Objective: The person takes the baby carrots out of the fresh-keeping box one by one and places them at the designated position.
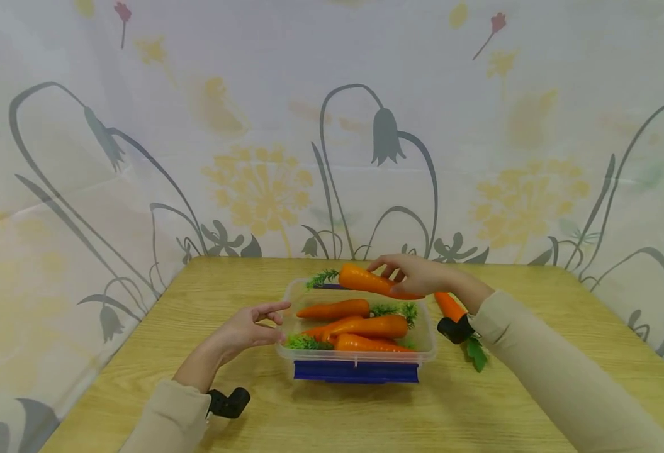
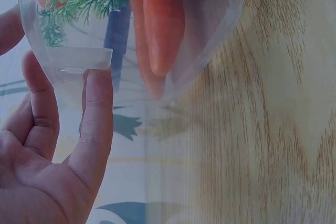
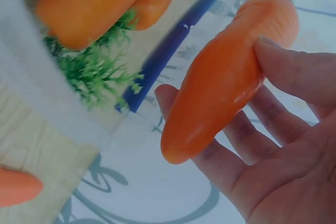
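Note:
My right hand (image 1: 422, 275) grips an orange carrot (image 1: 362, 279) with a green leafy top, holding it above the back of a clear plastic container (image 1: 356, 356) with blue clasps. Thumb and fingers close round its sides in the right wrist view, where the held carrot (image 3: 226, 82) points its tip toward the lower left. Inside the container lie several more carrots (image 1: 374, 327) with feathery green tops. At the container's left end is my left hand (image 1: 247, 328), its fingers extended along the wall. One fingertip (image 2: 100, 85) touches the clear side flap (image 2: 79, 57) in the left wrist view.
Another carrot (image 1: 449, 306) with a broad green leaf (image 1: 476, 354) lies on the wooden table (image 1: 241, 402) right of the container, partly hidden by the right wrist camera (image 1: 455, 328). A flower-printed cloth (image 1: 286, 94) hangs behind the table.

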